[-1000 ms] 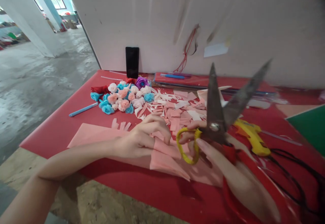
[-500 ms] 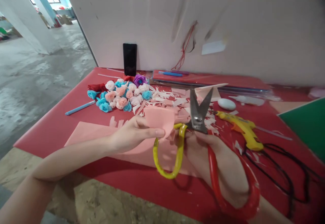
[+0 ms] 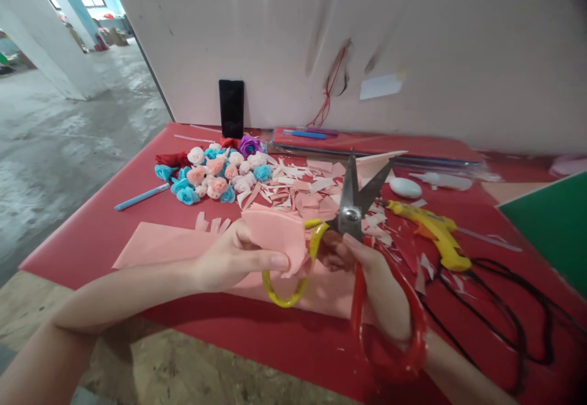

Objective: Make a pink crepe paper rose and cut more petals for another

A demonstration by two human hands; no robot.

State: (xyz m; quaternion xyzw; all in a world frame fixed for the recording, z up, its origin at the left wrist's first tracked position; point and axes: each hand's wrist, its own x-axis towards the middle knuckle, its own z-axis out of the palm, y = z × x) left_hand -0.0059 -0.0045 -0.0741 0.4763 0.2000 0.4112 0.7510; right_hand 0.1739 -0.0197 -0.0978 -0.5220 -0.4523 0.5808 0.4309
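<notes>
My left hand (image 3: 232,255) pinches a small cut piece of pink paper (image 3: 275,234) between thumb and fingers, its upper edge curved. My right hand (image 3: 376,276) is closed on scissors (image 3: 352,212) with one yellow and one red handle. Their blades stand apart and point up and away, to the right of the paper, and do not touch its upper part. The yellow handle loop hangs close by the pink piece. Beneath both hands lies a larger sheet of pink paper (image 3: 160,246) on the red table.
Paper scraps (image 3: 316,191) litter the middle of the table, beside several paper roses (image 3: 215,169). A yellow glue gun (image 3: 435,234) with a black cord (image 3: 518,325) lies at right. A phone (image 3: 232,108) leans on the wall; a blue pen (image 3: 142,197) lies left.
The scissors and my right hand have shifted left and tilted somewhat. My left hand with the pink paper has moved slightly left and down; both hands keep their hold.
</notes>
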